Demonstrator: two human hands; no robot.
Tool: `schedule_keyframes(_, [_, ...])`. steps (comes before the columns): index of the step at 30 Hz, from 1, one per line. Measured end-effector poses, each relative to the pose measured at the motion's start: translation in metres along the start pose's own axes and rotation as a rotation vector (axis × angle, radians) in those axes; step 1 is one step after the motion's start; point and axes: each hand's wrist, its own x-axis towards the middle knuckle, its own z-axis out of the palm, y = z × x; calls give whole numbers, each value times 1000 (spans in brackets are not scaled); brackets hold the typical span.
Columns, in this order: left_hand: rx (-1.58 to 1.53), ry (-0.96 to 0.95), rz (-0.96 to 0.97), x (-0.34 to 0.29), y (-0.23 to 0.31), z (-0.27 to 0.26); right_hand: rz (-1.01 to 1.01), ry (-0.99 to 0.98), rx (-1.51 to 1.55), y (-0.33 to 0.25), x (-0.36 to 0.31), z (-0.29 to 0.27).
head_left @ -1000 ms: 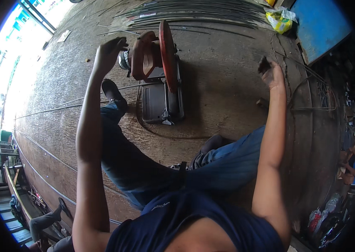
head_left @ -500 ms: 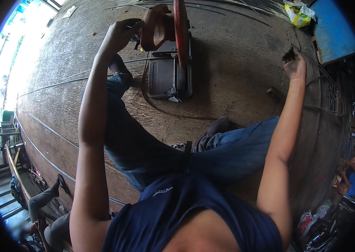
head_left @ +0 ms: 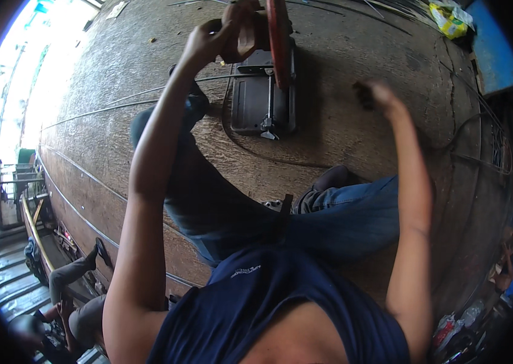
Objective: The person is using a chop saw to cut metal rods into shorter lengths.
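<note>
At twelve o'clock we see the red saw (head_left: pixel 278 54) on its dark base (head_left: pixel 247 109), with a thin rod (head_left: pixel 141 96) running from it toward ten o'clock. Our left hand (head_left: pixel 207 41), at eleven, reaches to the saw's red housing with bent fingers, though we cannot tell whether they pinch it. Our right hand (head_left: pixel 379 96), at two o'clock, hangs well apart from the saw, too blurred for us to tell if its fingers are spread or pressed together.
</note>
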Motion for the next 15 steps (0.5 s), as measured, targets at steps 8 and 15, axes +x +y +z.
schedule_keyframes(8, [8, 41, -95, 7, -8, 20, 599, -458, 16, 125, 46, 170])
schedule_keyframes(15, [250, 257, 55, 7, -2, 27, 822, -323, 641, 216, 102, 253])
